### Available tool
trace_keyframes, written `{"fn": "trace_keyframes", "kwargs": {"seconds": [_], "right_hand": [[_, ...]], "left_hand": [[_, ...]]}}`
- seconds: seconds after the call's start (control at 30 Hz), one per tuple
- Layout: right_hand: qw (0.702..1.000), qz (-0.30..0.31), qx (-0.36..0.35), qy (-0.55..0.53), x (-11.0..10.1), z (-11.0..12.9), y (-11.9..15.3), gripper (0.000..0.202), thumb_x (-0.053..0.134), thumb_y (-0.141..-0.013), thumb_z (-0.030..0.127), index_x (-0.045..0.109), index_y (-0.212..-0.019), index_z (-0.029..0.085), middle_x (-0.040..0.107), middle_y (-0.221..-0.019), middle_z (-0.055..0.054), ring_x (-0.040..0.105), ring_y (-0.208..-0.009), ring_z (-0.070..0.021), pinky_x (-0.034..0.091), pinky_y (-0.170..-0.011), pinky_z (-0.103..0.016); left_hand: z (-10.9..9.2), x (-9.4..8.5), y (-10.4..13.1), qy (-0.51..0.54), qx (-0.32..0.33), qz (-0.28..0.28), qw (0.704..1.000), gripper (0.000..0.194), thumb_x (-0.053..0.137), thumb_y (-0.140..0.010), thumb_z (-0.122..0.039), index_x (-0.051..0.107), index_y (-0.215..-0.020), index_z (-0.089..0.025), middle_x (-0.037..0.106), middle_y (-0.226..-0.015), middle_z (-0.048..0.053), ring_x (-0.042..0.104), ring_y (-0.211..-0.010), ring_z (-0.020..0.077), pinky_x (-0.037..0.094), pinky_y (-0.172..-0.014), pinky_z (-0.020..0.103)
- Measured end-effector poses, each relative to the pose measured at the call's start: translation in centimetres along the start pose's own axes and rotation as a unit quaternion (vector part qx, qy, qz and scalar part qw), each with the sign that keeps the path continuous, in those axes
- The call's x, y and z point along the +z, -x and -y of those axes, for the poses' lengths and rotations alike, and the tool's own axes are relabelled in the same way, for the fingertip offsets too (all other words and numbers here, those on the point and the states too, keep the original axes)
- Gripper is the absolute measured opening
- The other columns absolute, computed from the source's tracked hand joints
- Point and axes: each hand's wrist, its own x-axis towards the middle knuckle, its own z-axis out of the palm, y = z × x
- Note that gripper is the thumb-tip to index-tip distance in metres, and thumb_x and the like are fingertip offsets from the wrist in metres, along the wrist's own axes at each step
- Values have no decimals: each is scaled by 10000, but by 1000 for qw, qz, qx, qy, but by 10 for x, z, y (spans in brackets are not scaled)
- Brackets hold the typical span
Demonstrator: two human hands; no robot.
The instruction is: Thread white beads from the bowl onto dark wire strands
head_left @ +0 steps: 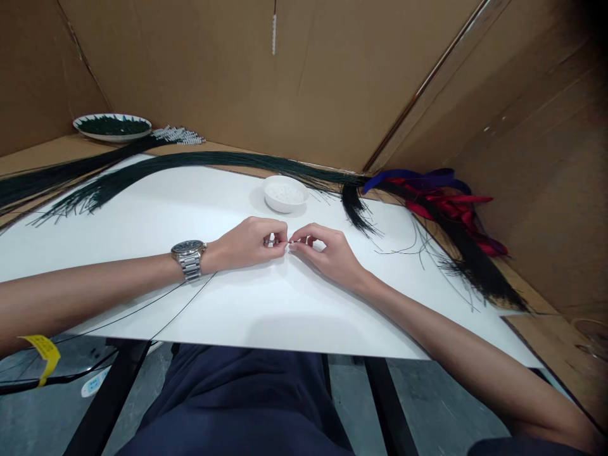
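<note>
Over the middle of the white board (304, 316), my left hand (260, 242) is closed in a pinch, with small pale beads showing inside its curled fingers. A wristwatch is on that arm. Fingertip to fingertip with it, my right hand (327, 251) pinches something small and pale, perhaps a bead, too tiny to make out surely. Two thin dark threads (183, 308) run from below my left wrist toward the board's front edge. Just behind the hands sits a white bowl (285, 195) of small whitish pieces.
Long dark strands (223, 158) stretch across the board's back. At the back left are a plate (112, 127) of dark green pieces and a cluster of white beaded ends (178, 135). Red ribbon (451, 206) and blue ribbon (413, 175) lie right. Cardboard walls (213, 69) enclose the back.
</note>
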Motion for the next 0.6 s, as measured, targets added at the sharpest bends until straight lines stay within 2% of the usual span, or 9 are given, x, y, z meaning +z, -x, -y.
{"fn": "trace_keyframes", "kwargs": {"seconds": [0.37, 0.6], "right_hand": [[1000, -3, -11, 8, 0, 1, 1, 82, 668, -889, 283, 696, -869, 209, 692, -815, -25, 606, -709, -159, 491, -654, -290], [999, -8, -36, 24, 1, -1, 2, 40, 661, -894, 232, 689, -878, 209, 690, -821, -21, 608, -715, -157, 493, -662, -291]], "left_hand": [[0, 1, 0, 3, 5, -3, 1000, 77, 589, -835, -158, 640, -779, -171, 624, -676, -46, 506, -592, 85, 372, -584, 216], [1, 2, 1, -9, 20, -2, 1000, 80, 578, -853, -163, 637, -799, -173, 624, -691, -42, 513, -603, 88, 377, -601, 223]]}}
